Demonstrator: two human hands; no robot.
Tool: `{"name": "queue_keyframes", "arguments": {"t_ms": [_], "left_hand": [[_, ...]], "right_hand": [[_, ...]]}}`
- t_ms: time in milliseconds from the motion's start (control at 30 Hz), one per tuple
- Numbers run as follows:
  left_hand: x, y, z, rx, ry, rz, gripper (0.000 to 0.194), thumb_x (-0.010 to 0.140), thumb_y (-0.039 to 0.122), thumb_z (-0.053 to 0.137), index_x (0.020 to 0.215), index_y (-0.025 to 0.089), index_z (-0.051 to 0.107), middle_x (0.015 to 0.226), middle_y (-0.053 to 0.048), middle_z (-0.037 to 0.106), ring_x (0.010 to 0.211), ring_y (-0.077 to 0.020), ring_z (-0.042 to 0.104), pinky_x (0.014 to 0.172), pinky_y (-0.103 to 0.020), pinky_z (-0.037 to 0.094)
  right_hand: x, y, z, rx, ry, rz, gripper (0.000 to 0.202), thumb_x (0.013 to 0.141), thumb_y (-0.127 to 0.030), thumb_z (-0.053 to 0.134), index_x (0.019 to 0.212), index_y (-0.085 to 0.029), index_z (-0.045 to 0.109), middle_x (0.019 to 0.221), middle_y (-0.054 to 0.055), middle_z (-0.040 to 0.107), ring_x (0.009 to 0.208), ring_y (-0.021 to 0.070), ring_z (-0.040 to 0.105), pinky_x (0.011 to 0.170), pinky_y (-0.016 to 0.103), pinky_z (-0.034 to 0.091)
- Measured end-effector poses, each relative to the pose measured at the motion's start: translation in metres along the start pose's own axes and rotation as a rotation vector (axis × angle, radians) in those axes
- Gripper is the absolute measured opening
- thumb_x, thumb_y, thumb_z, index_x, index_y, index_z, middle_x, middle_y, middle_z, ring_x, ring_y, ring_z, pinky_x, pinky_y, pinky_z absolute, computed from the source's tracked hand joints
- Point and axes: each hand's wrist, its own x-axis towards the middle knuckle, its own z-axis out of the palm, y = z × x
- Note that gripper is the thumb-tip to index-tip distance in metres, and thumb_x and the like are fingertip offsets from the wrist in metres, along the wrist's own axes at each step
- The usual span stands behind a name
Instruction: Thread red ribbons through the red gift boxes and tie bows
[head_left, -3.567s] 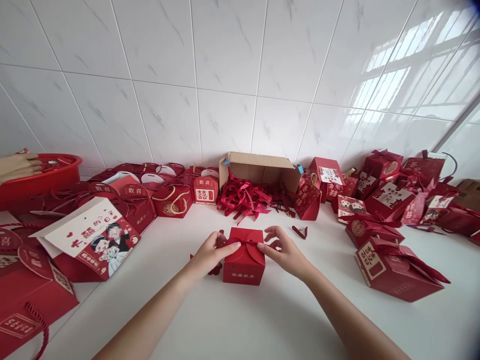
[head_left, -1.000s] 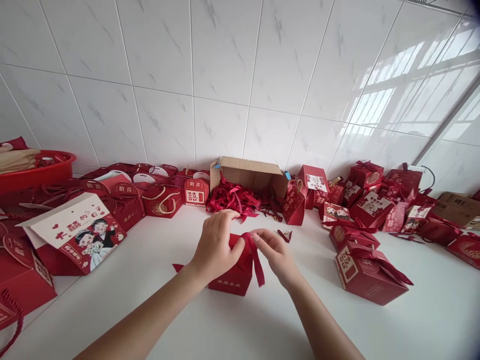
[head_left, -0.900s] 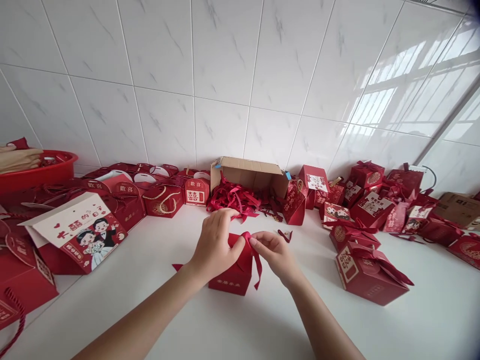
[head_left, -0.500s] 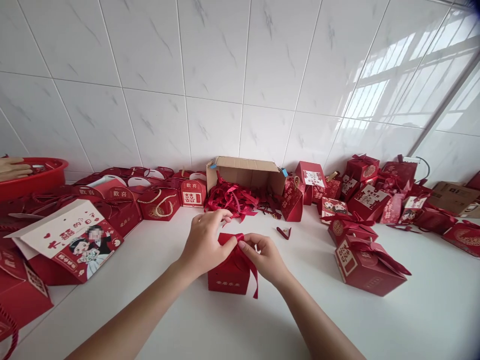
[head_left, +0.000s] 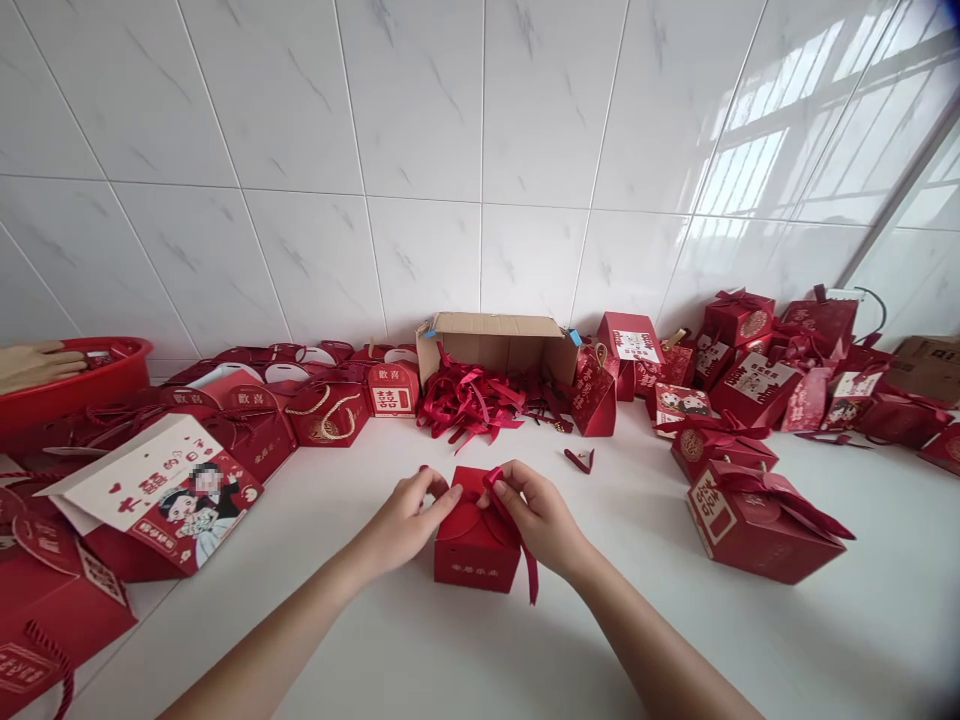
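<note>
A small red gift box [head_left: 475,565] with gold lettering stands upright on the white table in front of me. My right hand [head_left: 536,510] pinches a looped red ribbon [head_left: 531,575] above the box's top, and one end of it hangs down the right side. My left hand [head_left: 409,520] is at the top left edge of the box, its thumb and fingertips drawn together. What those fingers hold, if anything, is too small to make out.
Behind the box, a cardboard carton [head_left: 499,325] spills a heap of red ribbons [head_left: 469,405]. Red gift boxes crowd the left, including a white-lidded one [head_left: 150,480]; ribbon-tied boxes [head_left: 765,530] stand right. A gloved hand [head_left: 37,365] rests in a red basin [head_left: 112,372].
My hands have drawn apart: the left has moved down to the box's left edge. The right lifts a loop of ribbon away from the top. The view has shifted slightly.
</note>
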Motion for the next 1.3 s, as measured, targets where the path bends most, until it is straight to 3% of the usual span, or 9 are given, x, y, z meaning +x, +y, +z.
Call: {"name": "queue_keyframes", "arguments": {"t_ms": [200, 367, 467, 567, 667, 733, 900, 1100, 1300], "left_hand": [[-0.009, 0.011, -0.007, -0.270, -0.271, -0.191, 0.042, 0.076, 0.056, 0.060, 0.060, 0.019, 0.048, 0.051, 0.006, 0.041, 0.049, -0.0105, 0.039, 0.051, -0.024, 0.031], [-0.017, 0.048, -0.024, -0.292, -0.344, -0.032, 0.043, 0.082, 0.051, 0.057, 0.054, 0.018, 0.051, 0.051, 0.001, 0.052, 0.050, -0.0117, 0.046, 0.055, -0.025, 0.037], [-0.009, 0.075, -0.024, -0.288, -0.380, 0.071, 0.040, 0.084, 0.050, 0.055, 0.061, 0.018, 0.062, 0.056, -0.001, 0.060, 0.053, -0.0138, 0.051, 0.054, -0.027, 0.041], [0.012, 0.091, -0.016, -0.414, -0.367, 0.175, 0.042, 0.088, 0.053, 0.047, 0.075, 0.019, 0.069, 0.078, -0.005, 0.069, 0.079, -0.0191, 0.063, 0.076, -0.031, 0.049], [0.031, 0.085, -0.007, -0.457, -0.310, 0.182, 0.050, 0.088, 0.059, 0.040, 0.092, 0.020, 0.070, 0.095, -0.007, 0.070, 0.094, -0.0212, 0.063, 0.089, -0.035, 0.047], [0.035, 0.072, -0.005, -0.420, -0.232, 0.186, 0.053, 0.089, 0.060, 0.035, 0.088, 0.019, 0.069, 0.085, -0.006, 0.068, 0.087, -0.0196, 0.063, 0.085, -0.035, 0.048], [0.011, 0.040, -0.006, -0.186, -0.078, 0.179, 0.037, 0.081, 0.053, 0.056, 0.076, 0.019, 0.068, 0.076, -0.004, 0.066, 0.077, -0.0197, 0.060, 0.070, -0.030, 0.047], [-0.007, 0.034, -0.003, -0.167, 0.002, 0.118, 0.026, 0.077, 0.044, 0.060, 0.072, 0.020, 0.066, 0.068, -0.002, 0.063, 0.064, -0.0169, 0.057, 0.055, -0.026, 0.044], [-0.005, 0.027, 0.004, -0.179, 0.005, 0.198, 0.022, 0.078, 0.039, 0.061, 0.090, 0.021, 0.064, 0.089, -0.003, 0.068, 0.085, -0.0193, 0.062, 0.073, -0.028, 0.049]], "right_hand": [[-0.004, -0.006, 0.005, -0.121, 0.088, 0.058, 0.018, 0.088, -0.031, 0.047, 0.075, -0.020, 0.054, 0.069, 0.000, 0.063, 0.062, 0.0141, 0.054, 0.059, 0.026, 0.043], [-0.005, -0.008, 0.012, -0.311, 0.203, 0.037, 0.013, 0.081, -0.025, 0.053, 0.072, -0.020, 0.061, 0.064, 0.001, 0.062, 0.059, 0.0151, 0.050, 0.056, 0.027, 0.039], [-0.007, -0.011, 0.013, -0.396, 0.147, -0.094, 0.015, 0.079, -0.019, 0.051, 0.070, -0.022, 0.062, 0.062, 0.000, 0.060, 0.063, 0.0156, 0.048, 0.062, 0.029, 0.040], [-0.008, -0.012, 0.011, -0.388, 0.114, -0.160, 0.016, 0.079, -0.022, 0.053, 0.063, -0.021, 0.055, 0.060, -0.001, 0.054, 0.064, 0.0155, 0.045, 0.062, 0.029, 0.039], [-0.007, -0.009, 0.010, -0.334, 0.145, -0.085, 0.028, 0.082, -0.034, 0.055, 0.058, -0.020, 0.048, 0.057, -0.001, 0.048, 0.063, 0.0150, 0.041, 0.061, 0.029, 0.037], [-0.006, -0.006, 0.009, -0.286, 0.151, -0.049, 0.034, 0.084, -0.038, 0.052, 0.056, -0.020, 0.046, 0.056, -0.002, 0.045, 0.061, 0.0140, 0.039, 0.060, 0.028, 0.036], [-0.006, -0.006, 0.007, -0.176, 0.123, -0.039, 0.032, 0.086, -0.037, 0.053, 0.058, -0.019, 0.054, 0.060, -0.001, 0.046, 0.062, 0.0135, 0.041, 0.061, 0.028, 0.038], [-0.007, -0.007, 0.008, -0.194, 0.165, -0.034, 0.033, 0.086, -0.035, 0.054, 0.057, -0.019, 0.055, 0.058, -0.001, 0.047, 0.062, 0.0137, 0.043, 0.061, 0.028, 0.040], [-0.007, -0.003, 0.009, -0.128, 0.174, -0.025, 0.019, 0.084, -0.035, 0.056, 0.072, -0.020, 0.052, 0.065, -0.001, 0.055, 0.061, 0.0134, 0.047, 0.058, 0.027, 0.040]]}}
